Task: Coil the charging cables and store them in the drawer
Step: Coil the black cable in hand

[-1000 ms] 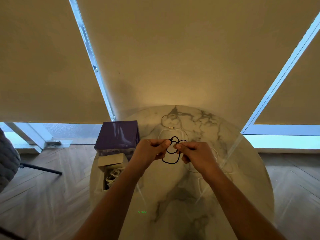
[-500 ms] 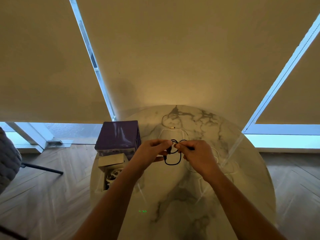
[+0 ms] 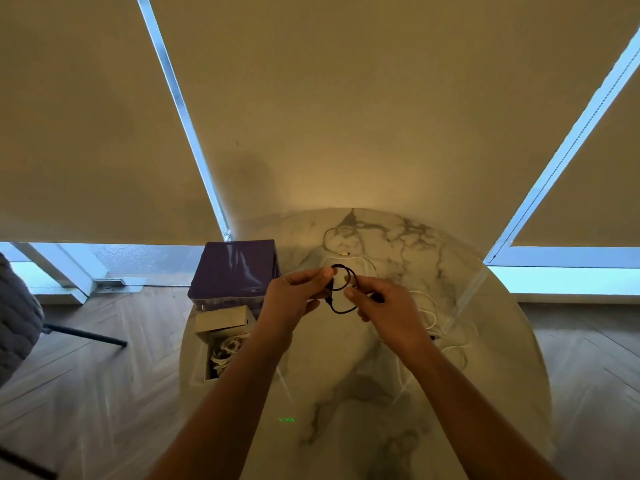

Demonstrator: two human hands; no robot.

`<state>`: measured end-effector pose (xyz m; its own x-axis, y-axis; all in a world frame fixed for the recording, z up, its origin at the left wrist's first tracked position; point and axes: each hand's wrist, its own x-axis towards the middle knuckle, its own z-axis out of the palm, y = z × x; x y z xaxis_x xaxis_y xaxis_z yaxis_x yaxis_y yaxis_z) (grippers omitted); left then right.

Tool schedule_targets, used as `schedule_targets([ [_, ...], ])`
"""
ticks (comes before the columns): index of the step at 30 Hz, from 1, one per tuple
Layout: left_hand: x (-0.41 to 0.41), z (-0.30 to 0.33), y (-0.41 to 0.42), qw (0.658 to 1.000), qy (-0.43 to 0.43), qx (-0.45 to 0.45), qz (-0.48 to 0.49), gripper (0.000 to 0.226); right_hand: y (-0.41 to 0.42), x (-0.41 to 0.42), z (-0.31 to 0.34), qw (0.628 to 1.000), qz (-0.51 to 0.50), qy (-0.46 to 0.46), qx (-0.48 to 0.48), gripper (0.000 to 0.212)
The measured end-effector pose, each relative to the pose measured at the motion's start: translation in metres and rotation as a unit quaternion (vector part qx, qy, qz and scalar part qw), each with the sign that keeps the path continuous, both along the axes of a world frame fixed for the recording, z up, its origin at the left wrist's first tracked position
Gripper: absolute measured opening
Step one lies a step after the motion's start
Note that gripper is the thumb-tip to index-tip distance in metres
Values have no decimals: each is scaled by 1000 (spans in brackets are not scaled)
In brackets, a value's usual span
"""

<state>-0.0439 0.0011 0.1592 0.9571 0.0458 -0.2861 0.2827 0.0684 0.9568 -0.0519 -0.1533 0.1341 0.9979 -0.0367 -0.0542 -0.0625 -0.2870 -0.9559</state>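
Head: 2 hands, 1 black cable (image 3: 341,289)

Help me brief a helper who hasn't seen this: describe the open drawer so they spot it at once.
Start at the round marble table; at its left edge stands a purple box. The drawer is pulled out from the box's base toward the person, under the left forearm. It alone is pale, open-topped, and holds coiled white cables.
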Motion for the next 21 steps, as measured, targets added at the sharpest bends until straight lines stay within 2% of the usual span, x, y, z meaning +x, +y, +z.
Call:
schedule_targets([
  [7, -1, 5, 5, 999, -11, -18, 43, 22, 5, -14, -17, 983, 68, 71, 153, 17],
  [14, -3, -1, 6, 999, -1, -6, 33, 20, 3, -6, -14, 937, -38, 57, 341, 18],
  [21, -7, -1, 0, 1000, -9, 2, 27, 21, 1, -3, -12, 927, -36, 86, 362, 22],
])
